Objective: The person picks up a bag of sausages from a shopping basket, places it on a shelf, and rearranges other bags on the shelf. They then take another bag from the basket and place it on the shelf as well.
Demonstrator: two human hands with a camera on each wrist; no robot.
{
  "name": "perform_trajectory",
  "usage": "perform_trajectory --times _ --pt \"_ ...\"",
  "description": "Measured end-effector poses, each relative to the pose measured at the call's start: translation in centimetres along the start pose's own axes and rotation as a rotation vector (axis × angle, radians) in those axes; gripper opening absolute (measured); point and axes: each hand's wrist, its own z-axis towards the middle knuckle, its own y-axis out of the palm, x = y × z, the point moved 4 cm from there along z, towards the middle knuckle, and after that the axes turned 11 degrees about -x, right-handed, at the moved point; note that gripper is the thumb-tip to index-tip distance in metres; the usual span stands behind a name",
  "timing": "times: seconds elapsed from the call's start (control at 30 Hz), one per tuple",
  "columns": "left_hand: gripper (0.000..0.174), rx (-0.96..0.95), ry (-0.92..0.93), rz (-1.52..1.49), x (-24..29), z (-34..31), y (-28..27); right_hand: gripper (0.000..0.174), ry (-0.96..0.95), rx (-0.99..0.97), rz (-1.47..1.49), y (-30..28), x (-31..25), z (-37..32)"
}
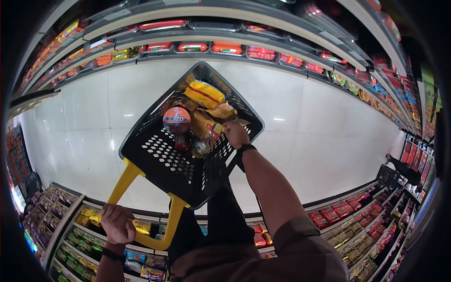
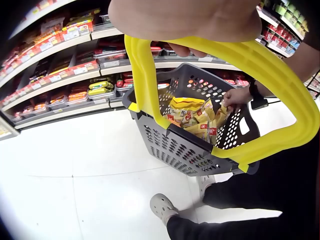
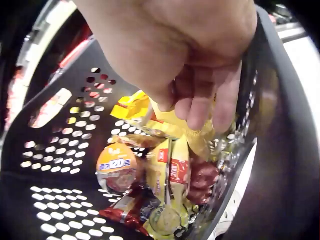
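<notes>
Around everything, a shop aisle: white floor tiles between long shelves packed with red and orange trays, with more shelves of bright packets down by the legs.

Tilted out over the tiles, a dark grey plastic basket. Rectangular, wider at the rim than at the bottom, punched across walls and bottom with rows of small round holes.

Joined to its near side, a broad bright-yellow loop handle, flat and smooth.

Clamped round the top of that handle, the left hand, fingers wrapped fully about it.

Well apart from it, at the far right rim of the basket, the right hand, reaching inside with fingers curled downward just over the goods. Impossible to tell whether pinching a packet or only brushing it.

Heaped in the right half of the basket, several glossy yellow packets with red labels, some lying flat, some standing on edge.

Just beside them on the left, a round pack with an orange top and white print.

Low in the heap, against the right wall, a small dark red packet.
</notes>
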Motion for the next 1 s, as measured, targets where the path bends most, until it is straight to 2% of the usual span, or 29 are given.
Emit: perform_trajectory --times 0.1,0.17,0.23,0.3,0.37,0.47,0.53,0.57,0.63,0.7,0.73,0.77,0.8,0.83,0.87,0.9,0.93,0.97,1.0 --pt "0.008 0.026 0.004 -0.005 0.2 0.1 -0.1 0.014 -0.017 -0.034 -0.130 -4.3 -5.2 -3.9" --pt "0.006 0.043 0.021 -0.001 0.1 -0.2 -0.1 0.015 -0.356 0.042 -0.016 -7.8 -8.6 -7.2" --pt "0.004 0.065 0.033 -0.001 0.4 0.0 -0.5 0.010 -0.497 -0.051 -0.039 -11.5 -11.0 -10.9" --pt "0.004 0.075 0.033 0.003 0.4 -0.1 -0.5 0.013 -0.630 0.022 0.220 -15.3 -14.1 -15.3" --pt "0.005 0.092 0.030 -0.007 0.3 -0.2 -0.4 0.014 -0.536 -0.090 0.403 -17.9 -15.7 -18.8" --pt "0.007 0.113 -0.031 -0.044 0.8 -0.2 -0.7 0.013 -0.617 -0.105 0.488 -21.9 -19.7 -23.2" --pt "0.006 0.060 -0.124 -0.088 0.8 -0.2 -0.3 0.012 -0.623 -0.209 0.821 -23.4 -22.0 -25.8" --pt "0.008 0.022 -0.175 -0.110 0.7 0.4 -0.3 0.012 -0.661 -0.190 0.802 -24.4 -23.0 -26.7" --pt "0.032 0.052 -0.254 -0.836 2.7 1.5 -0.9 0.010 -0.783 -0.309 0.865 -25.9 -25.0 -28.8" --pt "0.053 0.022 0.129 -0.920 7.7 3.4 -2.1 0.007 -0.860 -0.325 0.850 -26.9 -26.9 -30.4" --pt "0.061 -0.034 0.242 -0.941 11.3 3.7 -3.9 0.006 -0.917 -0.340 0.824 -27.2 -27.9 -31.3" --pt "0.069 -0.089 0.354 -0.956 14.5 3.8 -5.8 0.012 -0.976 -0.358 0.795 -27.4 -28.9 -32.3" --pt "0.068 -0.145 0.414 -0.891 16.1 3.9 -6.1 0.019 -0.932 -0.424 0.749 -27.5 -29.6 -33.3" --pt "0.066 -0.198 0.474 -0.818 17.4 3.9 -6.5 0.022 -0.987 -0.448 0.733 -27.4 -30.6 -34.1" --pt "0.063 -0.360 0.457 -0.938 18.8 3.3 -7.4 0.024 -0.981 -0.470 0.688 -27.5 -31.2 -35.1" --pt "0.061 -0.529 0.436 -1.047 20.0 2.3 -8.1 0.025 -0.872 -0.507 0.732 -26.6 -30.5 -35.6" --pt "0.057 -0.503 0.487 -1.032 20.2 1.9 -7.9 0.024 -0.925 -0.500 0.731 -27.0 -31.3 -36.5" --pt "0.053 -0.481 0.535 -1.017 20.2 1.4 -7.2 0.025 -1.016 -0.412 0.658 -27.6 -31.9 -37.0" --pt "0.051 -0.484 0.516 -1.089 20.2 1.3 -6.5 0.023 -1.024 -0.422 0.689 -27.6 -31.6 -37.1"
